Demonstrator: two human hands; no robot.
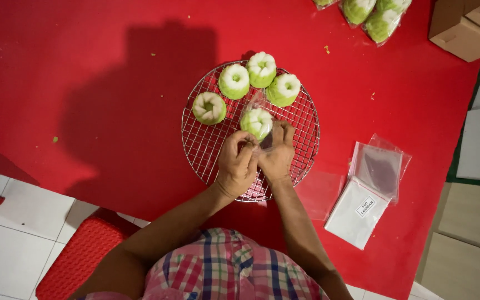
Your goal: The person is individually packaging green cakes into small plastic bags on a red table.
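Fingers of the left hand [236,162] and right hand [276,153] pinch shut on a clear plastic wrapper [259,111] around a green-and-white steamed cake [256,122] over the round wire cooling rack [301,158], four unwrapped cakes [234,81] from ten to twelve o'clock, a clear bag stack [369,189] at four o'clock on the red desk [84,100].

Both my forearms run up from the bottom of the view and converge, wrists close together. My left hand [236,164] is knuckles up, fingers curled inward into a loose fist, thumb side turned toward the other hand. My right hand [278,151] sits just beside it, touching at the fingertips, fingers bent and pinched closed. Backs of both hands face me; palms hidden. Arms bare.
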